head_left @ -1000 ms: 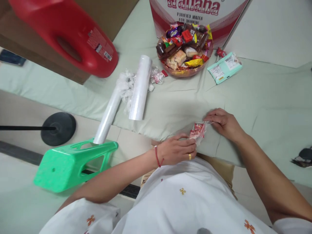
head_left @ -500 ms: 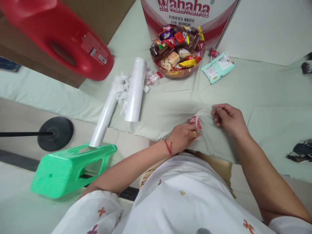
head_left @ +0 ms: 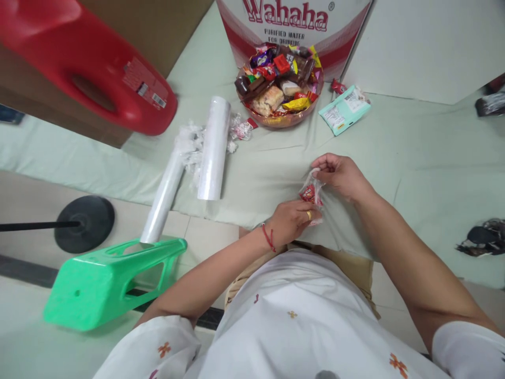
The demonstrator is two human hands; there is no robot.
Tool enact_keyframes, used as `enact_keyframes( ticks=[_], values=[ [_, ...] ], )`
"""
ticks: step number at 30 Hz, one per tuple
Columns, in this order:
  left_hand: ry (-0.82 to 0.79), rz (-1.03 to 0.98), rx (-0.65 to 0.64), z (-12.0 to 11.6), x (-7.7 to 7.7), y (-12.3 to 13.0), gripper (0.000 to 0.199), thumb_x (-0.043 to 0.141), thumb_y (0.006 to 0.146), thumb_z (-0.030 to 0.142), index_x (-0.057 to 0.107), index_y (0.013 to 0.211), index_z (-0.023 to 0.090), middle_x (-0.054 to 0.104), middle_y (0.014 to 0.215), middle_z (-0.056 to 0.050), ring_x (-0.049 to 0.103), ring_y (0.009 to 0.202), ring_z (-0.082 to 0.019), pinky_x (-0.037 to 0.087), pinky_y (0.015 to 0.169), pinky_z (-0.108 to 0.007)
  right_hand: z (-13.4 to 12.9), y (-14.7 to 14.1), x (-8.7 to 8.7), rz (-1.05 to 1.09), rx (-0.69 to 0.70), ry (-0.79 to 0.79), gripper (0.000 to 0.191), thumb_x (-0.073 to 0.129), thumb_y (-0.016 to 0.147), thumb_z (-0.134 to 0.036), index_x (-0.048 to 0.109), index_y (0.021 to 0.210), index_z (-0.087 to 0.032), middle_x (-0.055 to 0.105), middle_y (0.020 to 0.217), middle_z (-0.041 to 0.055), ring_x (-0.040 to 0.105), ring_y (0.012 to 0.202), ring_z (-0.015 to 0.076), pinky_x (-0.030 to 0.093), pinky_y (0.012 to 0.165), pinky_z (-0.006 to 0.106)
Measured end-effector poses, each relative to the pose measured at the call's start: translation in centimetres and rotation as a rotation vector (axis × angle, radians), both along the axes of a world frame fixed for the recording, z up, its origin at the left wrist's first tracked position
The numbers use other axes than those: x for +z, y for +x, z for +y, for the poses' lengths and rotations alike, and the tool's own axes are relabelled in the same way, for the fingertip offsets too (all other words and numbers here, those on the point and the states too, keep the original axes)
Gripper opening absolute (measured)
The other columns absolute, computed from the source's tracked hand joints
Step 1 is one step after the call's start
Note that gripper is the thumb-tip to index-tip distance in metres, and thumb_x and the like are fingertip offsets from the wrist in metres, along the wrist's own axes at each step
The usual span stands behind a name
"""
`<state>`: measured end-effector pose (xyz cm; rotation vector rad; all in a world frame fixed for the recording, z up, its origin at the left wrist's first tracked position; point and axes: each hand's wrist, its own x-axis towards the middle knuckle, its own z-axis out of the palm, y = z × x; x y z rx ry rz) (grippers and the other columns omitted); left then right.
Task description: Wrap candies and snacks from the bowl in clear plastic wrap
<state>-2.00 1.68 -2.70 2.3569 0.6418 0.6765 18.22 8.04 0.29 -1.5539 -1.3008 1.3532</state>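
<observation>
Your left hand (head_left: 294,221) pinches the clear plastic bag of red-wrapped sweets (head_left: 308,195), steadying it; your right hand (head_left: 340,175) grips its top, apparently controlling the opening.

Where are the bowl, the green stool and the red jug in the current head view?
Bowl (head_left: 279,122): head view, on its front rim and wall, below the sweets.
Green stool (head_left: 89,281): head view, on its seat's edge.
Red jug (head_left: 153,118): head view, on its body near the base, below the label.
</observation>
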Motion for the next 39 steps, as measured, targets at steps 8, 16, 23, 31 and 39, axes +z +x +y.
enact_keyframes(
  ticks=[8, 16, 23, 31, 39],
  values=[
    [-0.181, -0.023, 0.493, 0.7, 0.1, 1.0, 0.083, 0.077, 0.081, 0.032, 0.039, 0.153, 0.018, 0.056, 0.142, -0.018, 0.054, 0.131, -0.034, 0.045, 0.110, -0.051, -0.8, 0.1, -0.1, -0.116, 0.144, 0.039, 0.027, 0.073, 0.080, -0.039, 0.076, 0.094, -0.016, 0.059, 0.067, -0.0021, 0.045, 0.059, 0.0106, 0.035, 0.056, 0.026],
    [-0.394, 0.088, 0.558, 1.2, 1.8, 2.0, 0.048, 0.073, 0.075, 0.017, 0.060, 0.120, 0.020, 0.071, 0.106, -0.005, 0.067, 0.101, -0.025, 0.050, 0.093, -0.041, -4.2, 0.0, 3.0, -0.106, 0.111, 0.301, 0.015, 0.074, 0.088, -0.034, 0.076, 0.093, -0.021, 0.066, 0.083, 0.0017, 0.058, 0.070, 0.0137, 0.045, 0.062, 0.027],
    [-0.317, 0.195, 0.583, 1.2, 1.9, 2.3, 0.021, 0.072, 0.077, 0.018, 0.060, 0.094, 0.022, 0.070, 0.091, -0.002, 0.065, 0.089, -0.022, 0.045, 0.081, -0.037, -8.6, -0.1, 2.4, -0.290, 0.263, 0.524, 0.019, 0.059, 0.097, -0.019, 0.075, 0.105, -0.025, 0.072, 0.100, 0.0040, 0.069, 0.086, 0.0154, 0.055, 0.074, 0.027],
    [-0.296, 0.166, 0.503, 1.8, 1.8, 1.9, 0.017, 0.075, 0.077, 0.023, 0.062, 0.088, 0.021, 0.072, 0.090, -0.002, 0.067, 0.089, -0.023, 0.045, 0.079, -0.039, -11.5, 0.5, -1.2, -0.503, 0.280, 0.615, 0.028, 0.050, 0.102, -0.021, 0.075, 0.114, -0.027, 0.075, 0.109, 0.0091, 0.069, 0.094, 0.0223, 0.059, 0.079, 0.038],
    [-0.272, -0.042, 0.285, 2.8, 1.4, -0.4, 0.023, 0.064, 0.088, 0.029, 0.068, 0.108, 0.018, 0.074, 0.105, -0.009, 0.069, 0.094, -0.021, 0.054, 0.084, -0.036, -13.3, -1.9, -0.8, -0.848, 0.282, 0.621, 0.033, 0.053, 0.101, -0.019, 0.067, 0.130, -0.018, 0.071, 0.124, 0.0143, 0.057, 0.113, 0.0323, 0.050, 0.093, 0.050]
  ],
)
